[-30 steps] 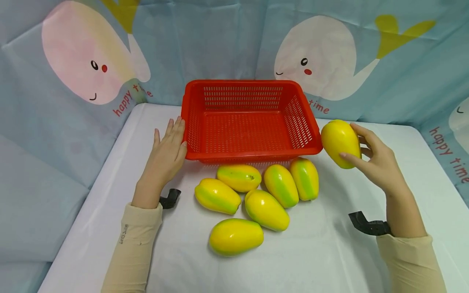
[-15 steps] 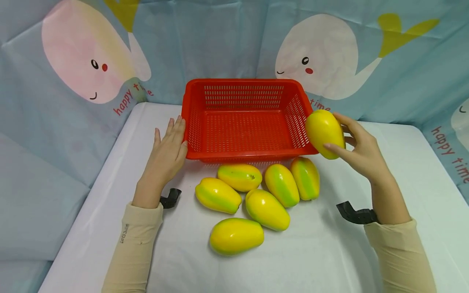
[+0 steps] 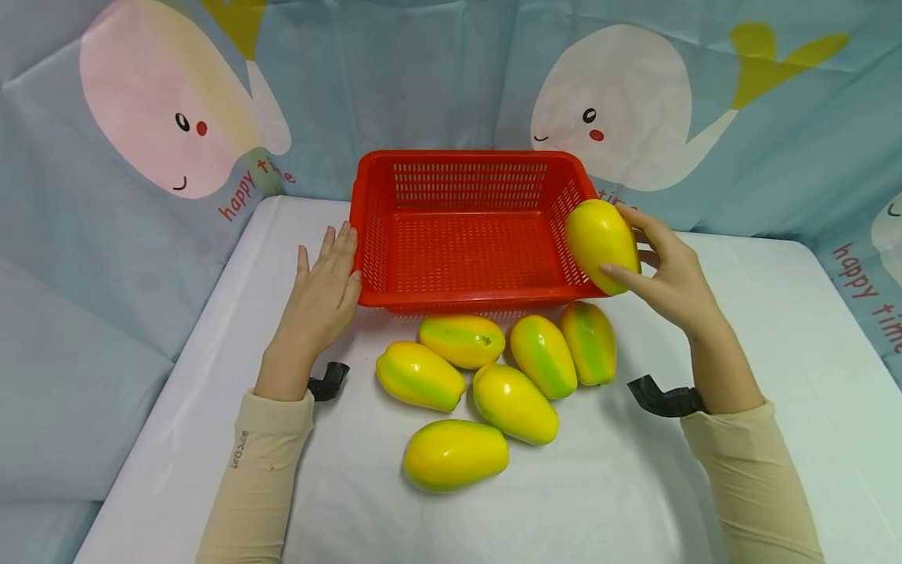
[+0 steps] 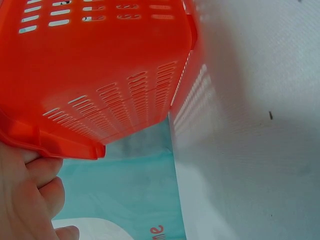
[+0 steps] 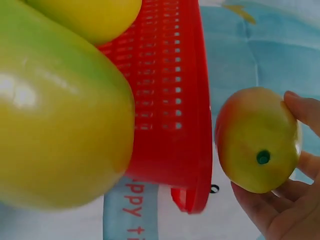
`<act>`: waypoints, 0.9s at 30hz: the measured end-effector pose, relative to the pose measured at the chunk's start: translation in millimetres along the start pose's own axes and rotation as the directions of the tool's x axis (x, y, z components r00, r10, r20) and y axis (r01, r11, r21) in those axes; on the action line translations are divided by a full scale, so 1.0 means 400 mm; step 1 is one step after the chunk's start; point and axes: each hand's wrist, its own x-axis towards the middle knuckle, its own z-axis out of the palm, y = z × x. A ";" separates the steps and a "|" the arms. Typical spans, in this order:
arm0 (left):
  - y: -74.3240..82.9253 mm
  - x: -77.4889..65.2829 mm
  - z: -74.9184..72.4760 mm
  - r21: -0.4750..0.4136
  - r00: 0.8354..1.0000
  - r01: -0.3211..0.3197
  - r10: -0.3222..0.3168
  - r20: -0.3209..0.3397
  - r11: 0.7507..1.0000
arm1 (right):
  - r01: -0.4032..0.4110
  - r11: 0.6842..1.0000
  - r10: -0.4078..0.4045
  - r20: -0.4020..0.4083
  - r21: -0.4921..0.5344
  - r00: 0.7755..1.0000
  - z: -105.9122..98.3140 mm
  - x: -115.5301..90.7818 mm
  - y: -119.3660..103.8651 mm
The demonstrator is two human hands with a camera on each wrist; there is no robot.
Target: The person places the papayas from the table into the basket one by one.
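In the head view my right hand grips a yellow papaya between thumb and fingers. It overlaps the right front corner of the red plastic basket. The right wrist view shows this papaya just beyond the basket rim, its dark stem end facing the camera and one side reddish. My left hand lies with straight fingers along the basket's left side. From the left wrist, its fingers show at the rim's outer edge.
Several yellow-green papayas lie on the white table in front of the basket, one papaya nearest me. A blue curtain with whale prints hangs behind and at the sides.
My right hand has moved left and slightly away from me with the papaya, from beside the basket to over its right corner. The left hand and basket stay put.
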 end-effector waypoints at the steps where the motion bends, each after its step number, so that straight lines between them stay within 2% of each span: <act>1: 0.000 0.000 0.000 -0.001 1.000 0.000 0.000 0.000 1.000 | -0.001 1.000 0.001 0.001 0.004 1.000 0.003 0.003 -0.001; 9: 0.000 -0.001 -0.001 0.000 1.000 0.000 0.000 -0.004 1.000 | 0.004 1.000 -0.004 0.015 0.022 1.000 0.029 0.032 -0.008; 17: 0.002 -0.001 -0.001 0.002 1.000 -0.002 0.002 -0.001 1.000 | -0.028 0.999 0.026 0.061 0.024 0.998 0.053 0.052 0.002; 23: 0.001 -0.002 -0.001 0.003 1.000 -0.004 0.004 0.001 1.000 | -0.011 1.000 0.008 0.102 0.028 0.995 0.065 0.067 0.005; 27: 0.001 -0.001 -0.001 0.001 1.000 -0.004 0.004 -0.003 1.000 | -0.031 0.999 0.026 0.139 0.029 0.990 0.071 0.078 0.005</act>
